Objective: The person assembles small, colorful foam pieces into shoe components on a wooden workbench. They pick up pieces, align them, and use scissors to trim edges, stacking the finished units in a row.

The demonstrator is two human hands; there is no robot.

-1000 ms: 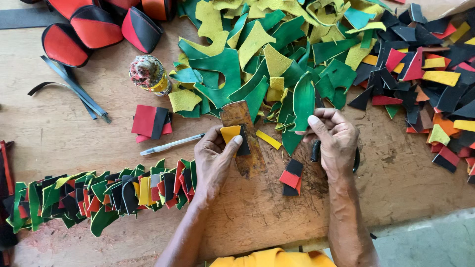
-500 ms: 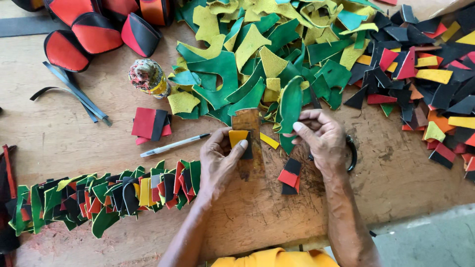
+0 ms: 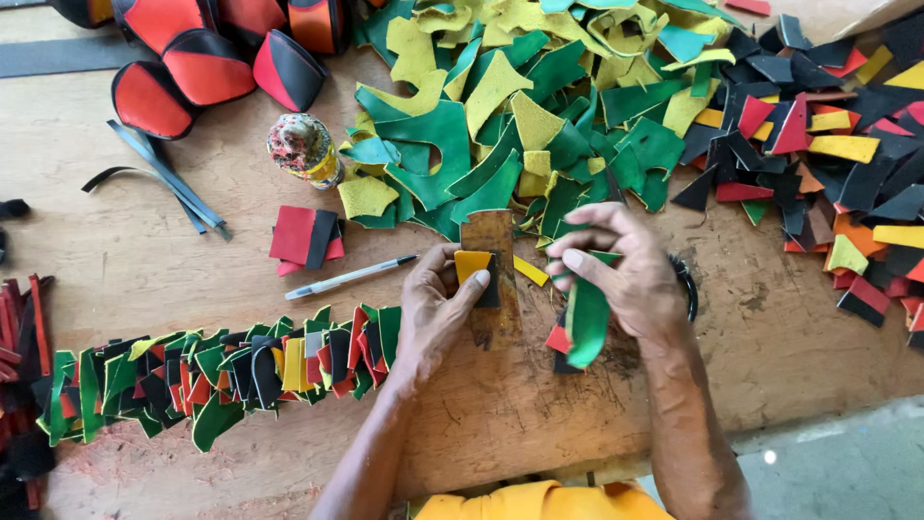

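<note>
My left hand [image 3: 435,306] presses a small yellow leather piece [image 3: 471,265], with a black piece under it, onto a brown wooden block [image 3: 493,274] on the workbench. My right hand [image 3: 624,274] pinches a long green leather piece [image 3: 585,323] and holds it upright just right of the block. A yellow strip [image 3: 531,271] lies between the two hands. A red and black scrap [image 3: 558,342] sits under the green piece.
A big heap of green and yellow leather scraps [image 3: 500,116] lies behind the hands, black, red and yellow scraps [image 3: 828,144] to the right. A joined row of coloured pieces [image 3: 221,371] stretches left. A pen [image 3: 348,276], a glue-crusted bottle [image 3: 303,149], red-black pieces [image 3: 306,238] and red-black pouches [image 3: 207,63] lie left.
My right hand has pulled a long green piece out of the heap and brought it toward me, beside the block. My left hand has stayed on the yellow piece.
</note>
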